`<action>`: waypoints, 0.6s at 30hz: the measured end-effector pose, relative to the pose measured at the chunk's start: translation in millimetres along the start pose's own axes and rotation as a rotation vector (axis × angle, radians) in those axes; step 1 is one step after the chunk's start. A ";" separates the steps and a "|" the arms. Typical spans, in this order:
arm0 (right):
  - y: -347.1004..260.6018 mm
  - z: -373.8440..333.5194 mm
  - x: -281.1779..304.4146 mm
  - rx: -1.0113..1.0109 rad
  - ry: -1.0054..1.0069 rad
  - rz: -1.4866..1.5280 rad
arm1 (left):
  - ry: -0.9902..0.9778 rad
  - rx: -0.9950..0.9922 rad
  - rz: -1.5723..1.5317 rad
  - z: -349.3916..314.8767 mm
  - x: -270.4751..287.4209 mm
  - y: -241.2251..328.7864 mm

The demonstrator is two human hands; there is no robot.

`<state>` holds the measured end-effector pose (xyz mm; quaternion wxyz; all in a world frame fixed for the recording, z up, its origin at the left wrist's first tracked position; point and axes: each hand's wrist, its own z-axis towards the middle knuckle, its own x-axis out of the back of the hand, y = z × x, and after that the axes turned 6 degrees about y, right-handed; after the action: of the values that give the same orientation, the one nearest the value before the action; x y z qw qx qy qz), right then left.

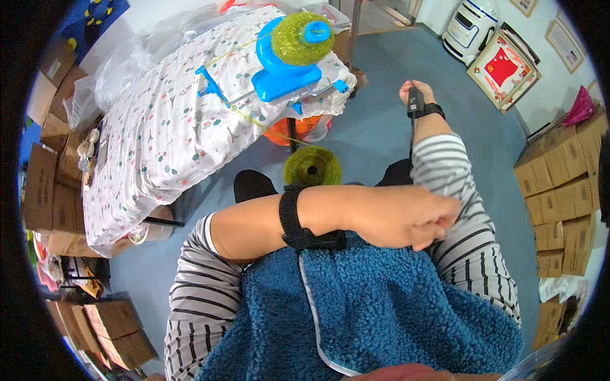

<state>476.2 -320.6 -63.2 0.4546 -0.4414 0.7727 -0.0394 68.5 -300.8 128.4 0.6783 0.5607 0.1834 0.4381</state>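
Observation:
My left hand [406, 216] reaches across my body to the right, its fingers curled beside the striped sleeve [443, 162] of my right arm. Whatever is between those fingers is hidden. Stretched out ahead and to the right, my right hand [416, 94] looks closed, with its fingers partly behind a small black device [415, 101] at the wrist. On the table a blue yarn winder [279, 84] carries a thick ball of yellow-green yarn [292, 39]. A yarn strand slants down past the winder's guide arm [213, 86] toward a yellow-green yarn cone [324, 159] on the floor.
A flowered cloth covers the table [159, 146] at left. Cardboard boxes [559, 190] are stacked at right, more boxes [117, 327] at lower left. Toward the far right stand a white machine [470, 28] and a framed picture [516, 47]. Blue fleece [394, 298] covers my lap.

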 end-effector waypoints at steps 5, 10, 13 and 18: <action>16.3 -62.9 -56.3 -0.024 -0.312 -0.186 | 0.269 0.153 0.284 -31.0 46.7 -17.2; 77.8 -155.6 -45.5 0.014 -0.492 -1.024 | 0.975 0.688 1.099 -131.5 124.8 -39.0; 95.5 -176.8 -56.8 -0.188 -0.577 -1.004 | 1.162 0.598 1.339 -156.0 139.0 -67.2; 118.9 -181.5 -69.2 -0.269 -0.541 -0.917 | 1.086 0.827 1.590 -158.7 155.2 -109.4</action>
<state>279.2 -260.5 33.9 0.5128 -0.7815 0.3548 -0.0192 78.8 -80.1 17.0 -0.2233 0.4359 0.1773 0.8537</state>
